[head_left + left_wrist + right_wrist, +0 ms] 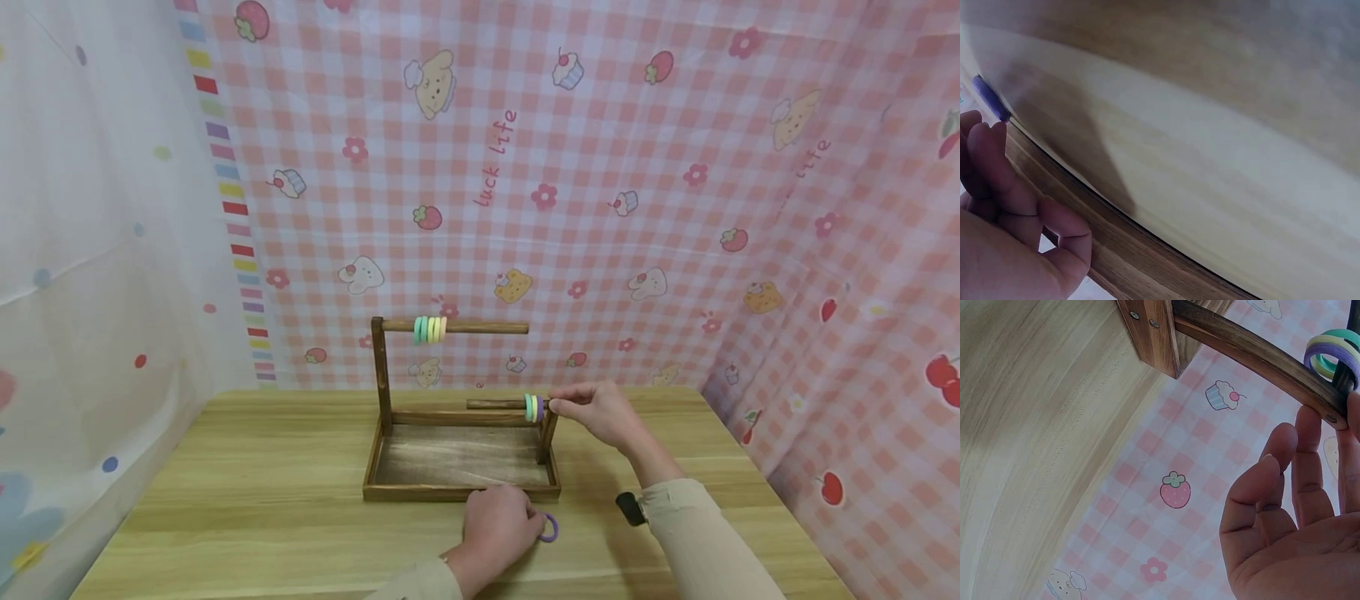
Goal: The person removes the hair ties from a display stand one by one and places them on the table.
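Note:
A dark wooden stand (381, 375) has a shallow tray base and two posts, each carrying a horizontal rod. On the upper rod (487, 328) hang several green, yellow and peach rings (430, 330). Green, yellow and purple rings (533, 407) hang on the lower rod (491, 404), close to its post. My right hand (600, 412) pinches the top of that short post (1260, 359), beside the rings. In front of the tray, my left hand (498, 525) holds a loose purple ring (550, 527) at its edge with the fingertips, low over the table.
The stand sits on a light wood-grain table (285, 467). Behind it hangs a pink checked curtain (480, 167) with printed cartoons, and a white dotted curtain (97, 250) hangs at left. A dark band (631, 508) is on the right wrist.

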`<state>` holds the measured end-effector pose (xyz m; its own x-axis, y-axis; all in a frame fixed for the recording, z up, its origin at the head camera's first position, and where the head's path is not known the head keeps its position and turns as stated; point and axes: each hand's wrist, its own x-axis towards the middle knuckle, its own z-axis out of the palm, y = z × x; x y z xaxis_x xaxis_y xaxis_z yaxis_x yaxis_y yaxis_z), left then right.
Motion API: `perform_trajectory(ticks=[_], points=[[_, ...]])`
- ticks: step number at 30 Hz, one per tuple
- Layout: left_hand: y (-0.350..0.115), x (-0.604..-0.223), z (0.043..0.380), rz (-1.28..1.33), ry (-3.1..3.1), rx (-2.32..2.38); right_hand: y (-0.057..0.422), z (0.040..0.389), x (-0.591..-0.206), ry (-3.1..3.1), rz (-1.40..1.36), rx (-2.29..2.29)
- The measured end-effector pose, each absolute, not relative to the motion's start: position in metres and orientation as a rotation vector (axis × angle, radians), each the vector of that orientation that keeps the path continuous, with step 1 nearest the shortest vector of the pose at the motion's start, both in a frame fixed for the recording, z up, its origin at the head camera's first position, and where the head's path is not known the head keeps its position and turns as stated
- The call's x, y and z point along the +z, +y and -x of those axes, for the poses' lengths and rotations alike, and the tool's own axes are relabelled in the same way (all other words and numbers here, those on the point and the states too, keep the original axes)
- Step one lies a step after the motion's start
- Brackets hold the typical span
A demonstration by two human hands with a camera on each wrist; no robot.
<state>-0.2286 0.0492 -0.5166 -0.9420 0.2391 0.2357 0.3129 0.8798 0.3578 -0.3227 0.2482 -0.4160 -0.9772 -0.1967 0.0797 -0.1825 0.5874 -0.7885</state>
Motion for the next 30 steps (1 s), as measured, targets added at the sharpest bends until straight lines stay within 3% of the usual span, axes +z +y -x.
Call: perform_trajectory(ticks=[8, 19, 30], points=[[0.044, -0.510, 0.232, 0.449, -2.780, -0.676, 0.249, 0.321, -0.414, 2.783, 0.322, -1.375], [0.035, -0.468, 0.266, 0.218, -2.544, -1.000, 0.249, 0.322, -0.416, 2.798, 0.350, -1.367], [0.046, -0.468, 0.278, 0.108, -2.443, -1.054, 0.247, 0.321, -0.415, 2.783, 0.348, -1.384]])
